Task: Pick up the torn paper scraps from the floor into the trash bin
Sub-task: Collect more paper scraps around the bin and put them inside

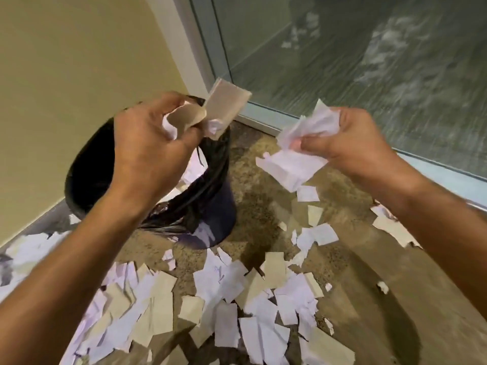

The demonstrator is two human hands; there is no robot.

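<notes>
1. 2 hands are up in front of us, both full. Our left hand (147,143) is clamped on a wad of brown and white scraps (226,106), right over the mouth of the bin (210,206).
2. Our right hand (350,143) is closed on white scraps (297,164), off to the right of the bin and above the floor (369,299).
3. We see the bin standing in the corner, lined with a black bag (89,164), with some paper already inside.
4. Many loose scraps (237,299) lie on the floor near the bin, mostly below it in view.
</notes>
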